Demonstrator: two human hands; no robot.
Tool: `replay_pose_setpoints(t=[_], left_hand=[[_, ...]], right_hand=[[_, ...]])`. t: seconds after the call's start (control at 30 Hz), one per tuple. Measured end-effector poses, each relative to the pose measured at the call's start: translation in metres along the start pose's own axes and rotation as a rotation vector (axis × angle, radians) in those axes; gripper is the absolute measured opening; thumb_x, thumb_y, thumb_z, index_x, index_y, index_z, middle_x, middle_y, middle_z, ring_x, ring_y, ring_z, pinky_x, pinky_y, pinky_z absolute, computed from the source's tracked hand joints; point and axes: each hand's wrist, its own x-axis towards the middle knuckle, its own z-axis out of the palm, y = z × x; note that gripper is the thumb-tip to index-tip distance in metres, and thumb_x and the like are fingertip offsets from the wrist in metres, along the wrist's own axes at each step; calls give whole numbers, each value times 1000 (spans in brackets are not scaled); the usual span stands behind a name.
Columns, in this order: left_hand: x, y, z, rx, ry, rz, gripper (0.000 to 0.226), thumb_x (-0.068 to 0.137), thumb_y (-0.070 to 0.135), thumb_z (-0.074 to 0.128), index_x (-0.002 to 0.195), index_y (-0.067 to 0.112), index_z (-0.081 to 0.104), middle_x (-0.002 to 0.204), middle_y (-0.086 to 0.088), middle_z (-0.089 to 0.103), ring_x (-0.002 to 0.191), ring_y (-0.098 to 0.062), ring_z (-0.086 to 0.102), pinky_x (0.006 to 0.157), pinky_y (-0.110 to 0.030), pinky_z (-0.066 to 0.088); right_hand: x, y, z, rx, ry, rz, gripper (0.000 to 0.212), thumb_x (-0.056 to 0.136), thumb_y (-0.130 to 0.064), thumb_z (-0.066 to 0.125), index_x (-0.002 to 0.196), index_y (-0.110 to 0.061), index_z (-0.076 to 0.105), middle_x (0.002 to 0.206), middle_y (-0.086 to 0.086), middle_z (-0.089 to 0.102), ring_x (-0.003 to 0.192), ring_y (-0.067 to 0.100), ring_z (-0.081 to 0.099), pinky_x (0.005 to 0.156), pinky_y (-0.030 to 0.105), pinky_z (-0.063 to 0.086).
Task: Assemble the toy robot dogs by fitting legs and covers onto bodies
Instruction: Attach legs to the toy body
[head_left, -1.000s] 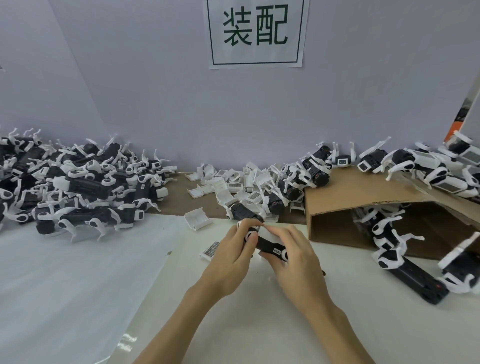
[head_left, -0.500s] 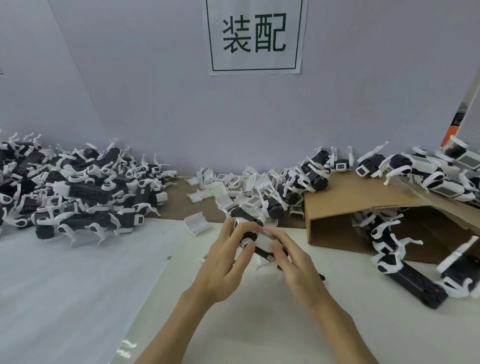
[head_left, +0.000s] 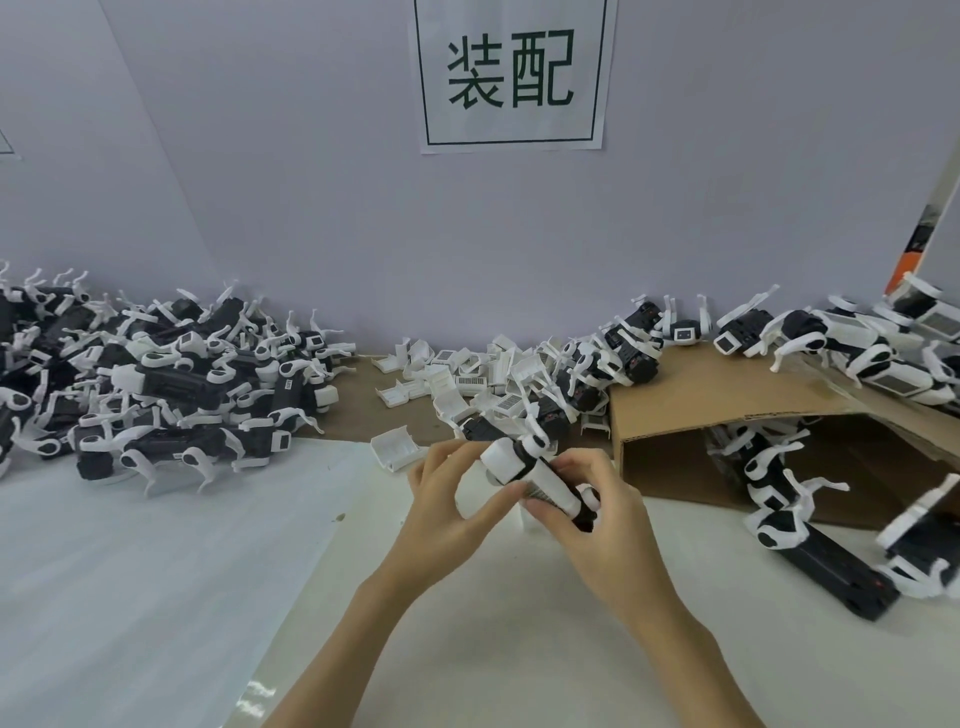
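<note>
toy dog (head_left: 524, 475) | long axis slants upper-left to lower-right | both hands (head_left: 524, 512) grip it

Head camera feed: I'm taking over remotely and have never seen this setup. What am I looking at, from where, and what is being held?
There is no robot: a person works with bare hands, filmed by one wide-angle camera worn on the head, looking forward and down. The left hand and right hand both grip one black-and-white plastic toy dog body, raised above the white table. At the left lies a heap of black-and-white toy dogs. In the middle at the back sits a pile of small white plastic covers. At the right a brown cardboard box lies on its side, with more dogs on and under it. A paper sign hangs on the wall.
</note>
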Motion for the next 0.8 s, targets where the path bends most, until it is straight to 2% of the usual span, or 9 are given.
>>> replay_pose_setpoints(t=[0.1, 0.2, 0.3, 0.4, 0.53, 0.67, 0.73, 0.8], left_hand=[[2, 5, -1, -58, -59, -18, 41, 79, 74, 73, 118, 64, 65, 129, 23, 54, 140, -10, 41, 119, -43, 39], [4, 7, -2, -103, -9, -59, 26, 84, 57, 82, 108, 56, 72, 124, 9, 61, 133, -20, 49, 116, -46, 42], [4, 6, -4, -131, 29, -85, 26, 88, 44, 82, 113, 45, 74, 122, 8, 68, 130, -22, 54, 114, -48, 43], [4, 5, -4, -133, 11, -87, 30, 89, 46, 79, 118, 41, 73, 122, 14, 70, 128, -22, 57, 113, -49, 45], [4, 3, -5, -130, -44, -71, 41, 81, 60, 77, 119, 48, 68, 123, 18, 70, 129, -20, 58, 112, -45, 46], [5, 2, -2, -135, -37, -22, 44, 83, 67, 78, 117, 39, 71, 116, 10, 71, 121, -27, 59, 107, -50, 48], [5, 0, -3, -114, -13, 5, 40, 81, 70, 73, 114, 46, 70, 111, 14, 69, 120, -26, 58, 107, -44, 47], [6, -1, -4, -84, -3, -6, 32, 81, 74, 76, 108, 58, 67, 111, 21, 67, 125, -16, 51, 106, -24, 41]], right_hand=[[-1, -1, 1, -161, -66, -72, 43, 82, -45, 83, 117, -26, 67, 106, -22, 68, 102, 11, 66, 90, 48, 53], [-2, 2, 5, -166, -131, -51, 35, 91, -40, 77, 123, -32, 66, 111, -26, 66, 108, 9, 62, 95, 48, 50], [-2, 7, 5, -198, -179, -24, 32, 98, -38, 67, 129, -32, 63, 116, -28, 61, 113, 6, 57, 100, 46, 48], [-1, 8, 5, -265, -193, -32, 31, 101, -34, 63, 130, -24, 65, 116, -12, 65, 111, 14, 57, 98, 45, 48], [-3, 2, 6, -294, -166, -30, 39, 101, -44, 50, 130, -22, 65, 115, -11, 64, 109, 13, 55, 96, 39, 49], [-2, 1, 5, -276, -154, -15, 35, 102, -41, 52, 128, -22, 65, 114, -13, 63, 109, 8, 54, 93, 32, 49], [-1, 1, 4, -241, -168, -10, 35, 101, -43, 53, 128, -24, 65, 115, -17, 63, 111, 5, 54, 93, 26, 48], [-1, 3, 4, -205, -196, 4, 29, 100, -43, 62, 126, -29, 64, 113, -23, 61, 112, 3, 54, 90, 17, 46]])
